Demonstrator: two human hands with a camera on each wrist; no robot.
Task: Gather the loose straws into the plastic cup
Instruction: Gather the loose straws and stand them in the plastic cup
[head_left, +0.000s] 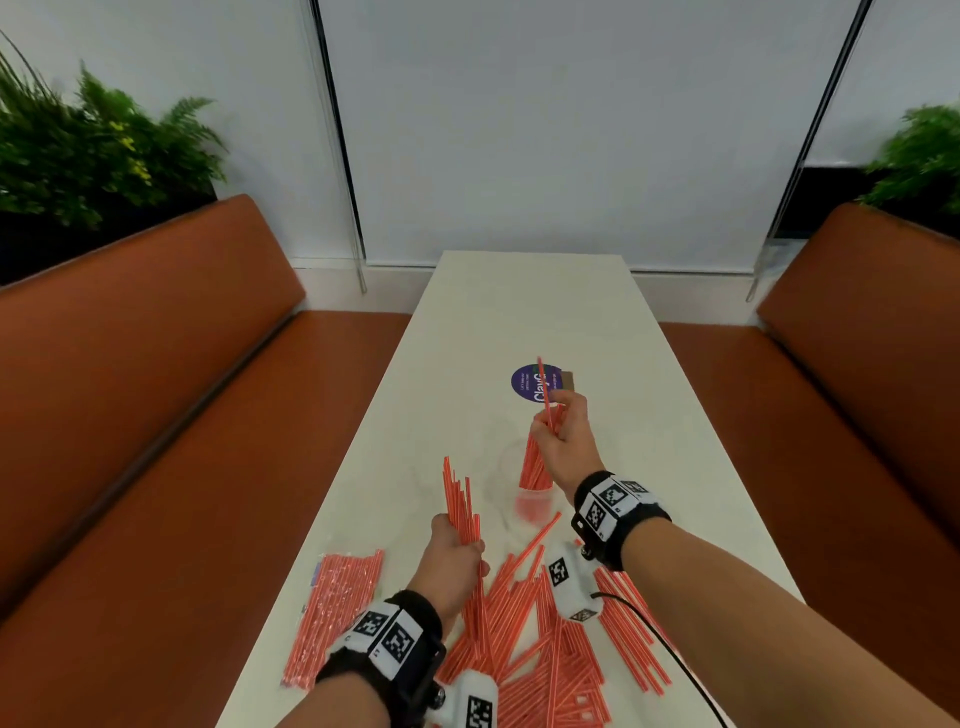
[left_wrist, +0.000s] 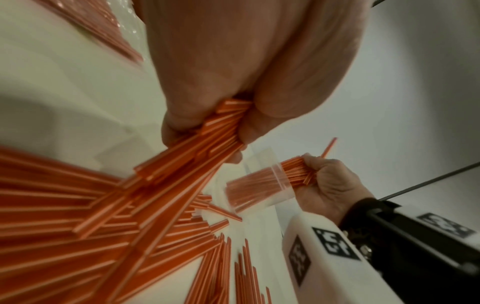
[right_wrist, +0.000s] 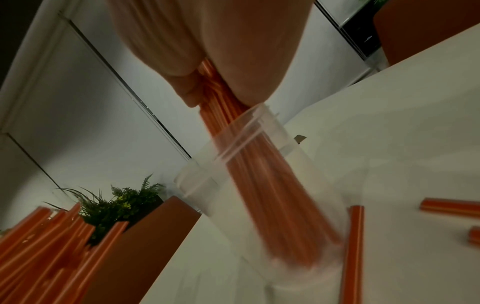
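Note:
A clear plastic cup stands mid-table, blurred, with a bunch of orange-red straws standing in it. My right hand grips the tops of those straws above the cup; one straw sticks up past the fingers. My left hand holds a second bundle of straws upright, left of the cup; its lower ends fan down toward the pile. Loose straws lie scattered on the white table near me.
A sealed clear bag of straws lies at the table's left edge. A purple round sticker sits beyond the cup. Brown benches flank the table, with plants behind them. A black cable runs off my right wrist.

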